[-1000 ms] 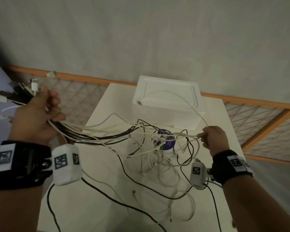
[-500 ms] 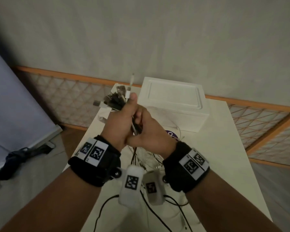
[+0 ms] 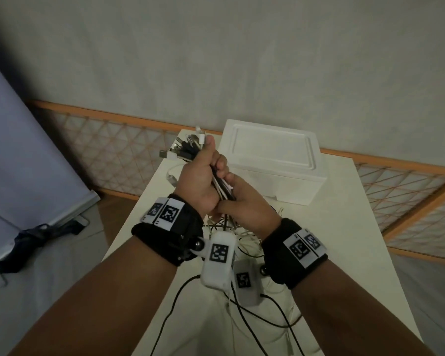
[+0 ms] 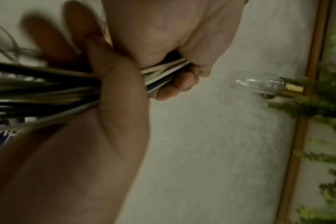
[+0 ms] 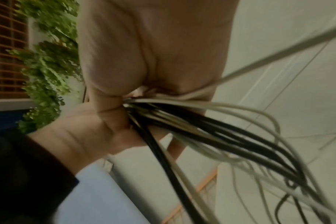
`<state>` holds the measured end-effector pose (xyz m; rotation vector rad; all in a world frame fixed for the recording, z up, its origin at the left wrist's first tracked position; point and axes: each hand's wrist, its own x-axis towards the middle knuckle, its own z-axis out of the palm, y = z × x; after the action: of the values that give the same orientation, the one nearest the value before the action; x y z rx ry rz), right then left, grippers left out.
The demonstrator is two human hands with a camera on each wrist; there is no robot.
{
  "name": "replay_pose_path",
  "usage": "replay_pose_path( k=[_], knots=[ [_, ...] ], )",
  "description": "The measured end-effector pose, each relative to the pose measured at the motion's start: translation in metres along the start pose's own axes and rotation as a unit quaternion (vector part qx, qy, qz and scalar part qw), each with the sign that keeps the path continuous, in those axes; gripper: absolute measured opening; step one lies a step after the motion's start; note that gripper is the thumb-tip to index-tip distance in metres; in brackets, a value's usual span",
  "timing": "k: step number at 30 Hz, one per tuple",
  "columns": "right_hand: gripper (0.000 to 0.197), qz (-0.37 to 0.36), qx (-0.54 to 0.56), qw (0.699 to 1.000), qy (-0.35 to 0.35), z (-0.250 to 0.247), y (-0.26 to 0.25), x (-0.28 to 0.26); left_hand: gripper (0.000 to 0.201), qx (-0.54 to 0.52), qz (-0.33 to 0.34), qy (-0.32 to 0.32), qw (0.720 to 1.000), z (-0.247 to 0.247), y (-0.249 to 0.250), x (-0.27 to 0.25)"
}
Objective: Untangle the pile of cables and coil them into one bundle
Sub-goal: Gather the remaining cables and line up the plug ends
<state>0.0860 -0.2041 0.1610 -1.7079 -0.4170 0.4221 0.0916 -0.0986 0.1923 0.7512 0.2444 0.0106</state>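
Both hands meet above the white table (image 3: 344,253). My left hand (image 3: 203,173) grips a bundle of black and white cables (image 3: 222,187), and their plug ends (image 3: 185,149) stick out above the fist. Directly below it my right hand (image 3: 244,209) is curled round the same bundle. The cables' loose lengths (image 3: 244,314) hang down and lie tangled on the table under my wrists. In the left wrist view my left hand (image 4: 173,45) wraps white strands, with my right hand (image 4: 105,136) beneath it. In the right wrist view the cables (image 5: 211,128) fan out below my right hand (image 5: 153,53).
A white foam box (image 3: 272,163) stands at the table's far edge, just beyond the hands. An orange lattice fence (image 3: 113,150) runs along the wall behind. A pale blue panel (image 3: 23,150) leans at the left, with a dark item (image 3: 36,237) on the floor.
A second ago the hands were far apart, the right one pinching one white cable. They have come together, and the right hand now grips the bundle under the left.
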Motion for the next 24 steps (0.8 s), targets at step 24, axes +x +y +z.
replay_pose_path(
  k=[24],
  knots=[
    [0.016, 0.002, -0.613, 0.789, -0.037, -0.097, -0.006, 0.014, 0.035, 0.659, 0.075, -0.021, 0.748, -0.055, -0.015, 0.002]
  ],
)
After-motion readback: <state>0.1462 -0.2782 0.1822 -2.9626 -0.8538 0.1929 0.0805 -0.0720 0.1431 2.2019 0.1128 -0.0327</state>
